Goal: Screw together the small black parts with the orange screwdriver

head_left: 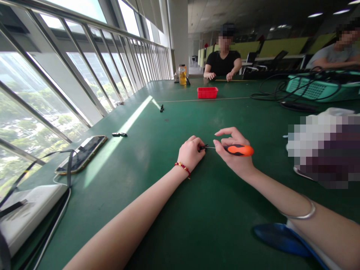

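My left hand (pixel 191 152) is closed around a small black part (pixel 203 147) near the middle of the green table (pixel 165 195). In my right hand (pixel 234 153) lies an orange and black screwdriver (pixel 240 150), held between thumb and fingers with the index finger lifted off it. The thin shaft points left and its tip meets the black part, or lies right beside it. My fingers hide most of that part.
Small black pieces (pixel 119 134) lie left and farther back. A phone (pixel 81 153), white power strip (pixel 33 213) and cables are at left. Beyond stand a red tray (pixel 207 93) and jar (pixel 182 75). A teal basket (pixel 323 88) is at right. Two people sit opposite.
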`<state>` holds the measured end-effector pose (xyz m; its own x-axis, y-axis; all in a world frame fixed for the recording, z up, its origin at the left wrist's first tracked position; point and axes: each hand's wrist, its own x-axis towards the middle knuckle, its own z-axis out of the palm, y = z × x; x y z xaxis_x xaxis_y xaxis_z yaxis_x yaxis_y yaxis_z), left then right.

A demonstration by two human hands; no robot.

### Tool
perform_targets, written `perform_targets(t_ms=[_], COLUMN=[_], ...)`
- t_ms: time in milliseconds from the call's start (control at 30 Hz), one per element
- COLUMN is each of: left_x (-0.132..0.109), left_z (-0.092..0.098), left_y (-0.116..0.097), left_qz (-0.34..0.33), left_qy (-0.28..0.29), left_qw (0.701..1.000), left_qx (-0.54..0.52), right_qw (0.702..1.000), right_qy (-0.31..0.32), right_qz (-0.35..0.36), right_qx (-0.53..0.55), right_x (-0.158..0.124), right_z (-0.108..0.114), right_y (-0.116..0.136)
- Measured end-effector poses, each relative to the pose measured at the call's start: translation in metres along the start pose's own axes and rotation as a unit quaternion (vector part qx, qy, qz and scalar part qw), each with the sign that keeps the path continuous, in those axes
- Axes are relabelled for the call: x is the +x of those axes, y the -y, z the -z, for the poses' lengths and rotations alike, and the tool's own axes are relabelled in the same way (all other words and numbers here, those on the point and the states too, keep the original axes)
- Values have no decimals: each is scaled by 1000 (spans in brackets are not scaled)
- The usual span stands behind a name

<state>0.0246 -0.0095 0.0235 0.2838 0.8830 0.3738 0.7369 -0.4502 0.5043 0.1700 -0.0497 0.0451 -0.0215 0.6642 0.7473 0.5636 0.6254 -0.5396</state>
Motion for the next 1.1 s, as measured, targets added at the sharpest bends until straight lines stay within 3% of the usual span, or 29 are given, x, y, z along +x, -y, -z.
perform_targets(t_ms=[167, 300, 567, 800, 1100], left_x=[0, 0, 0, 0, 0], left_z=[0, 1, 0, 2, -2], left_y=[0, -1, 0, -2, 2], left_qz=[-1, 3, 3, 6, -3], left_qy=[-4, 1, 1, 1, -7], left_qw=[1000, 1000, 1000, 1000, 1000], left_qx=[3, 8, 13, 9, -3], right_qw=[996, 996, 998, 995, 998], right_qy=[-35, -52, 24, -57, 18], right_qz=[-30, -41, -47, -60, -50], right_qx=[83, 59, 40, 48, 18], right_x=[-1, -2, -2, -1, -2], right_z=[-4, -4, -2, -5, -1], right_y=[-6, -9, -3, -7, -1])
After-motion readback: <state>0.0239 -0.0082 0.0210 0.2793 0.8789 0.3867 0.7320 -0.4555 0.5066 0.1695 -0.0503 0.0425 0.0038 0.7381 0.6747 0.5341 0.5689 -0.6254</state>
